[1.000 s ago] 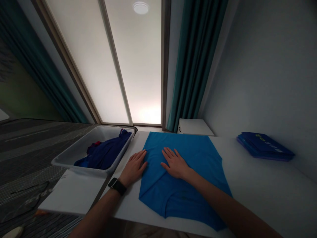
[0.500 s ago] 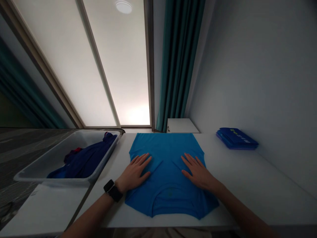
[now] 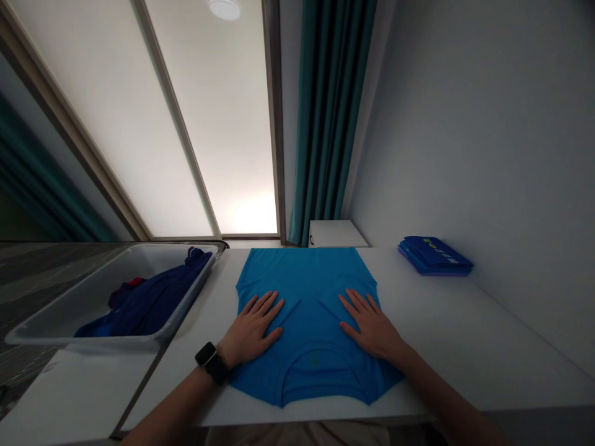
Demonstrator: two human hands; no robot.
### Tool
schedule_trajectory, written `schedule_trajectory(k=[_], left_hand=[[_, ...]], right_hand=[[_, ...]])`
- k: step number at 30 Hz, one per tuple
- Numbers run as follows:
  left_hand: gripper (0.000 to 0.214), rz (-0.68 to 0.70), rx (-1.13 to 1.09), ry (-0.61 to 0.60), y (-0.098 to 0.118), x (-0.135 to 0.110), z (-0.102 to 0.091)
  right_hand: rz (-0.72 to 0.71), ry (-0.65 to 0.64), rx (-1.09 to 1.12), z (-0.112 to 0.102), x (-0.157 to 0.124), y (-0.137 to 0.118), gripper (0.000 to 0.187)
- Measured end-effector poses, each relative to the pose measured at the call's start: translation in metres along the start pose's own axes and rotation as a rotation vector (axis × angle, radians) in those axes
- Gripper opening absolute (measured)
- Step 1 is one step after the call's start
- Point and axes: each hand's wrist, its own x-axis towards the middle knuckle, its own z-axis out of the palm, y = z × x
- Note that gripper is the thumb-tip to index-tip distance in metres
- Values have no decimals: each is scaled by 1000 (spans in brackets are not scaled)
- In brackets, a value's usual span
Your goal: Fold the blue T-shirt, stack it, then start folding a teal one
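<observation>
A bright blue T-shirt (image 3: pixel 307 282) lies spread on the white table (image 3: pixel 465 334), collar towards me, both sleeves folded inward. My left hand (image 3: pixel 253 328) lies flat on the shirt's left side, fingers stretched out. A dark watch (image 3: pixel 211 362) is on that wrist. My right hand (image 3: pixel 372 325) lies flat on the shirt's right side, fingers spread. Neither hand holds anything.
A grey plastic tub (image 3: pixel 56 322) with dark blue and red clothes (image 3: pixel 144 300) stands at the left on a lower white surface. A stack of folded dark blue garments (image 3: pixel 434 255) sits at the far right by the wall. A small white cabinet (image 3: pixel 334 233) and teal curtains stand behind.
Both hands moved apart from the shirt's middle to its left and right sides, smoothing it. The view swung so the shirt now lies straight in front of me.
</observation>
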Motion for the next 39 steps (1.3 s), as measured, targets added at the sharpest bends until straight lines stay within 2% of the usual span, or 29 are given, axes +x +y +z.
schedule_trajectory(k=[13,17,21,23,26,31,39], left_hand=[[55,-27,-6,8,6,-6,-10],[56,-45,27,22,32,-11,-12],[62,-16,37,17,67,-16,-8],[63,23,27,7,76,-19,-5],[65,65,9,-7,76,-21,-4],[68,88,-11,-40,69,-21,-10],[68,93,-21,-39,73,-20,-12]], right_hand=[[-22,62,-13,3,0,2,72],[-17,95,-21,0,-4,-14,73],[13,133,15,8,-15,-49,69],[35,140,38,15,-20,-63,69],[63,132,55,22,-24,-73,71],[109,91,66,20,-25,-72,75],[97,98,55,20,-26,-74,74]])
